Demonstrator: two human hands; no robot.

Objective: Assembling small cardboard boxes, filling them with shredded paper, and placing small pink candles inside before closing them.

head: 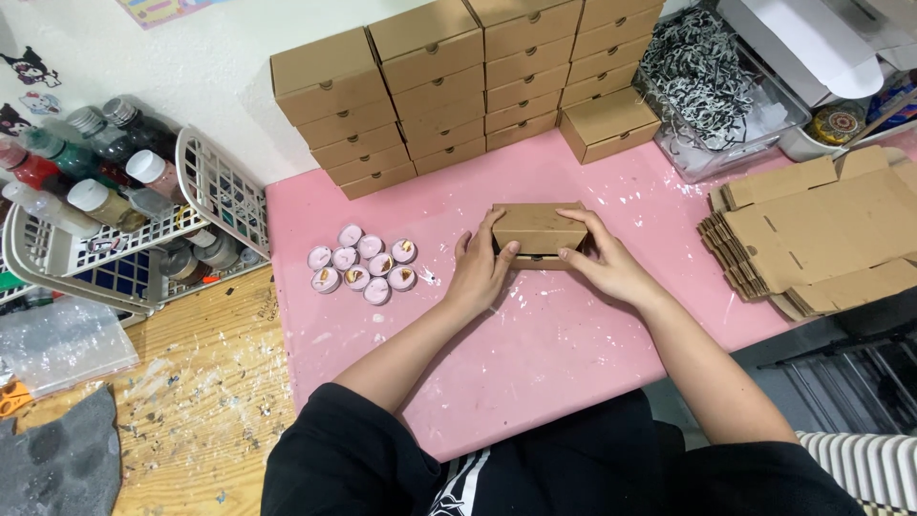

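Both hands clasp one brown cardboard box [538, 231] at mid-table.
Left hand [480, 268] and right hand [604, 263] curl closed around its ends on the pink table [535, 354]; ten small round pink pieces [364, 264] lie left, stacked brown boxes [458, 81] behind, flat box blanks [812, 234] right.

Brown cardboard box [538, 230] mid-table — stacked boxes [458, 81] behind

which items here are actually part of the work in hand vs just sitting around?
In hand:
- brown box, in left hand and right hand
- stacked boxes
- flat blanks
- pink discs

Sitting around:
- bottle basket
- shredded paper bin
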